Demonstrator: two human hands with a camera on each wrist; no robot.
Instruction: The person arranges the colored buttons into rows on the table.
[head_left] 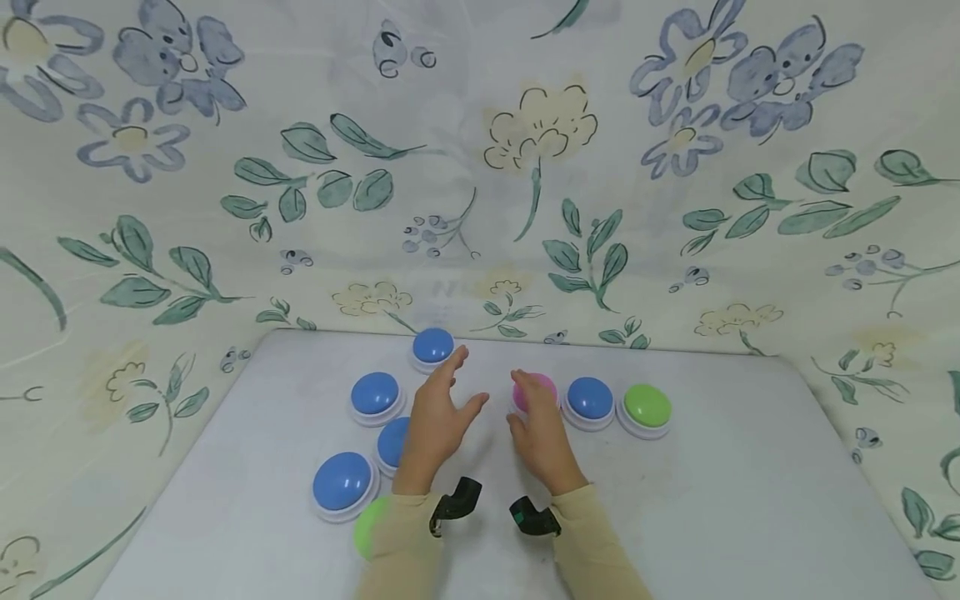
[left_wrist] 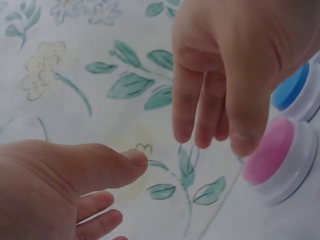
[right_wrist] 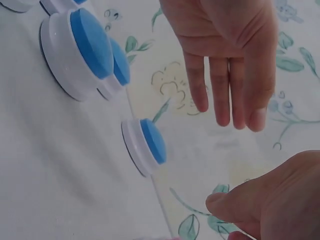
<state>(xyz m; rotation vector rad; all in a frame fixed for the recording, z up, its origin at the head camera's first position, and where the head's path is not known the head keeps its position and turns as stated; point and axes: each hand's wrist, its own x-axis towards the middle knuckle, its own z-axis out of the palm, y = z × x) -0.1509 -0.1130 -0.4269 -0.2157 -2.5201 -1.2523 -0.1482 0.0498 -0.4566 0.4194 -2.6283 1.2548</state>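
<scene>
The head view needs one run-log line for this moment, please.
left hand: holds nothing | right hand: holds nothing, near pink button | blue buttons: on white table

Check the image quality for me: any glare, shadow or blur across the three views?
Head view: fairly even light, faint sheen on the nearest round, glossy, white-based blue button; left wrist view: dimmer, the round, white-based pink button slightly soft; right wrist view: also dim, soft diffuse shadows on the flat white tabletop.

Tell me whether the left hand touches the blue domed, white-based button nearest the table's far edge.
Apart. The right wrist view plainly shows white floral backdrop between the left hand and that blue domed button.
</scene>
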